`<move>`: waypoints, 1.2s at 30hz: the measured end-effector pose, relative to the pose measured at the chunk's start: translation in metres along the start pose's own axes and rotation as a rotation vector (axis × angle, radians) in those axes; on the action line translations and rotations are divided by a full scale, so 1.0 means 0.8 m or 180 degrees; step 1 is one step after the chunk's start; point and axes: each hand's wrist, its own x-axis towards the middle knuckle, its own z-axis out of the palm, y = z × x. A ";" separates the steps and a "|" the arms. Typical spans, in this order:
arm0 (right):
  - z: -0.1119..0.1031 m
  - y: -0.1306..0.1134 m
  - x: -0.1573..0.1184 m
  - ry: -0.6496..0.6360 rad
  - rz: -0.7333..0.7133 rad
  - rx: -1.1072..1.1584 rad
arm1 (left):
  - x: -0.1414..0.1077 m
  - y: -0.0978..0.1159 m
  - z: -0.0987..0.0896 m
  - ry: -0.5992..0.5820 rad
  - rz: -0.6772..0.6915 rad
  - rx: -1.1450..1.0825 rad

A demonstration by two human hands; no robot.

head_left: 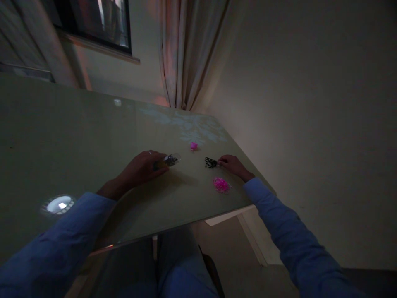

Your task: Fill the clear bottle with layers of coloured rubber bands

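My left hand [143,169] is wrapped round a small clear container [173,159], which lies tilted with its rounded transparent end pointing right; something dark shows inside it. At the right, my right hand [233,164] has its fingers pinched together at the edge of a bunch of dark, stringy pieces [210,162] on the table. Just below that bunch lies a loose pile of bright pink strands [221,185]. A small pink lump [194,146] sits farther back, between my two hands.
The pale glossy table [173,211] has its right edge beside my right forearm and its front edge above my legs. A wall [310,124] rises at the right. Behind the table hang curtains [186,49] near a window [96,20].
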 end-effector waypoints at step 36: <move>-0.038 -0.146 -0.010 0.0103 0.0145 0.3628 | -0.003 0.008 0.012 0.0166 -0.0186 -0.0673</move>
